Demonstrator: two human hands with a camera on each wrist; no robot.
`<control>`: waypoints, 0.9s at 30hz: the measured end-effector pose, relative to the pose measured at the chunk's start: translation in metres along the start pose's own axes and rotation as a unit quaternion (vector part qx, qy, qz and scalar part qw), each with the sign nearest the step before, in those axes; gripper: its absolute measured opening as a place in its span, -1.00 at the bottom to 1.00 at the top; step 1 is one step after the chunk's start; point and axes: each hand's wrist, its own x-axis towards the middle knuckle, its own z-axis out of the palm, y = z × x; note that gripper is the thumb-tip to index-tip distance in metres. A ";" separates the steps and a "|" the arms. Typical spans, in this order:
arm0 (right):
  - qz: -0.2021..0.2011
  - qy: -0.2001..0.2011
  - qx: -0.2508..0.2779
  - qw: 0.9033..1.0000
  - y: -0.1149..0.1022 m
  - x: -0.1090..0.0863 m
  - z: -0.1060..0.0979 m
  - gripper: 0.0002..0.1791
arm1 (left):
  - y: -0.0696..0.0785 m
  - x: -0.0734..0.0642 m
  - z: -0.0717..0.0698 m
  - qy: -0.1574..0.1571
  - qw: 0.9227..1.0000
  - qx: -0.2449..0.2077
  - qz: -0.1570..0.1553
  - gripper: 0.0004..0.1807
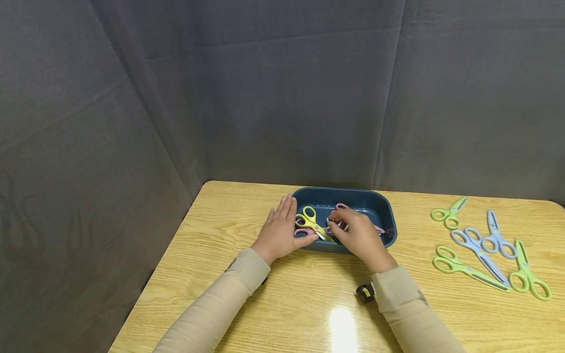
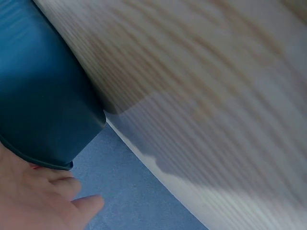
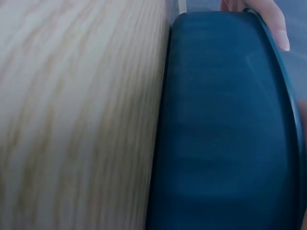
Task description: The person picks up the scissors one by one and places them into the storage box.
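A dark blue bin [image 1: 388, 211] holds several small scissors. My left hand [image 1: 280, 228] lies against its left end, fingers extended along the rim and thumb over the front edge; in the left wrist view the fingers [image 2: 62, 187] touch the rim. Just inside, near that thumb, are yellow scissors [image 1: 310, 223] on top of pink scissors [image 1: 302, 232]. My right hand [image 1: 359, 235] reaches over the front wall into the bin, with thumb and fingertips pinching pale blue-purple scissors [image 1: 328, 229], mostly hidden by the hand. Another pink handle [image 1: 342, 206] shows behind its fingers.
On the wooden table [image 1: 300, 304] to the right lie green scissors [image 1: 450, 214], blue scissors [image 1: 496, 235] and several others in the same two colours. Grey curtains [image 1: 287, 108] hang behind and to the left of the table.
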 end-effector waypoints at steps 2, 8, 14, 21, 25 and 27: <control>-0.010 0.002 0.013 1.000 0.000 -0.001 -0.001 -0.87 | 0.000 0.000 0.000 -0.003 1.000 0.003 -0.001 0.24; -0.029 -0.006 0.036 0.999 0.000 -0.005 -0.009 -0.82 | 0.001 -0.001 -0.001 0.000 1.000 0.001 0.003 0.24; -0.018 -0.014 0.016 1.000 0.003 -0.013 -0.020 -0.76 | 0.001 -0.001 -0.001 0.000 1.000 0.006 0.005 0.24; -0.025 0.003 -0.003 1.000 0.002 -0.022 -0.038 -0.77 | 0.000 -0.001 0.000 0.001 1.000 0.003 0.008 0.24; -0.026 0.014 -0.013 0.999 -0.002 -0.024 -0.050 -0.79 | -0.001 -0.001 0.000 0.002 1.000 -0.003 0.007 0.24; -0.029 0.018 -0.022 0.999 -0.003 -0.026 -0.057 -0.79 | -0.001 -0.001 0.000 0.002 1.000 -0.005 0.007 0.24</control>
